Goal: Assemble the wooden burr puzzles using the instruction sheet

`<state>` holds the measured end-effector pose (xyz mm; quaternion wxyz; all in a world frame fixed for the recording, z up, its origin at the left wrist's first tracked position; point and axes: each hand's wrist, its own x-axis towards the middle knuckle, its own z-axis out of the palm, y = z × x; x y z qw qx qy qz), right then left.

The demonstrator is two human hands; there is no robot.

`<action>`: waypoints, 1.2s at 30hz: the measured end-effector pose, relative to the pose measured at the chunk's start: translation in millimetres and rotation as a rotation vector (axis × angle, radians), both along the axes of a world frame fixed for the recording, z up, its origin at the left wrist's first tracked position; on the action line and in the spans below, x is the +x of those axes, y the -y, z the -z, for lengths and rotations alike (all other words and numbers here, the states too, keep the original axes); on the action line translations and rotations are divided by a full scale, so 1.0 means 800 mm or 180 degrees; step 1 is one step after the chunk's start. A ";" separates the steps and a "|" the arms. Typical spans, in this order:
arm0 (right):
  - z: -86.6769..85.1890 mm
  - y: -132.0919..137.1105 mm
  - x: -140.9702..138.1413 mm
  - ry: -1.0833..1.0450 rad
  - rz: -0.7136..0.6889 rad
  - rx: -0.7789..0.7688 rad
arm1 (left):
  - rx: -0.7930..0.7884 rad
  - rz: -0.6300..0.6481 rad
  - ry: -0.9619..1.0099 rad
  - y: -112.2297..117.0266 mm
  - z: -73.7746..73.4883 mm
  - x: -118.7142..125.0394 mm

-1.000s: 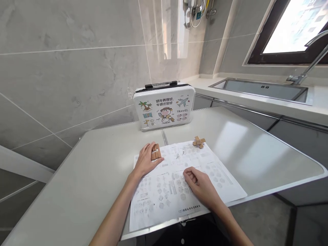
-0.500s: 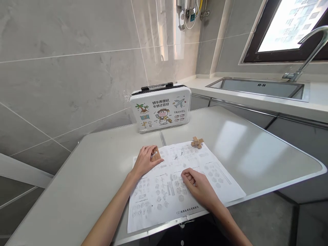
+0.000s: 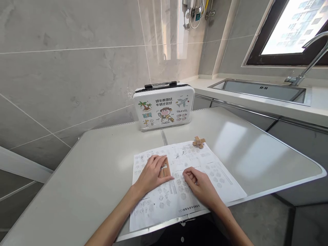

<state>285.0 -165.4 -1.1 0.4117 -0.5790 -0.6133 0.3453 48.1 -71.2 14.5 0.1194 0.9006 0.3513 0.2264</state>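
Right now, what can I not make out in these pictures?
Head view: left part of the flat brown wooden piece, covered by the left hand.
Head view: inside of the curled right hand, hidden by the hand itself.
Head view: most print on the white paper sheet, too small.
Head view: bend of the curved silver metal tap, cut off by the right edge.

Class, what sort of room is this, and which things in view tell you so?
Probably a kitchen or utility area: a sink is set into the counter, a curved faucet stands beside it, and pipes and valves show on the wall.
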 end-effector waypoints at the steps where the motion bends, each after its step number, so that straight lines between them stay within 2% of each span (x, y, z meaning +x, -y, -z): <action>1: 0.000 0.000 0.000 0.0013 -0.0008 0.0006 | -0.0032 0.0047 0.0009 0.010 -0.001 0.002; 4: 0.000 0.000 0.001 0.0072 -0.0054 -0.0026 | -0.0191 0.0190 -0.0017 0.037 -0.005 0.006; 8: -0.004 0.002 -0.001 0.0375 -0.0132 -0.0101 | -0.0432 0.0162 -0.0040 0.069 -0.010 0.001; 13: -0.016 0.019 -0.022 0.0766 -0.0254 0.0189 | -0.0430 -0.0429 0.0144 0.105 -0.007 -0.018; 17: -0.011 0.033 -0.042 0.1023 -0.0339 0.0441 | -0.0371 -0.0904 0.0232 0.125 0.005 -0.033; 21: 0.004 0.036 -0.049 0.1310 -0.0415 0.0622 | -0.0331 -0.1040 0.0295 0.132 0.016 -0.042; 25: 0.015 0.034 -0.051 0.1389 -0.0365 0.0681 | -0.0333 -0.1130 0.0366 0.131 0.019 -0.042; 29: 0.019 0.034 -0.051 0.1341 -0.0355 0.0690 | -0.0269 -0.1169 0.0503 0.130 0.018 -0.043; 36: 0.021 0.035 -0.049 0.1295 -0.0406 0.0684 | 0.0118 -0.1714 0.0482 0.129 0.025 -0.048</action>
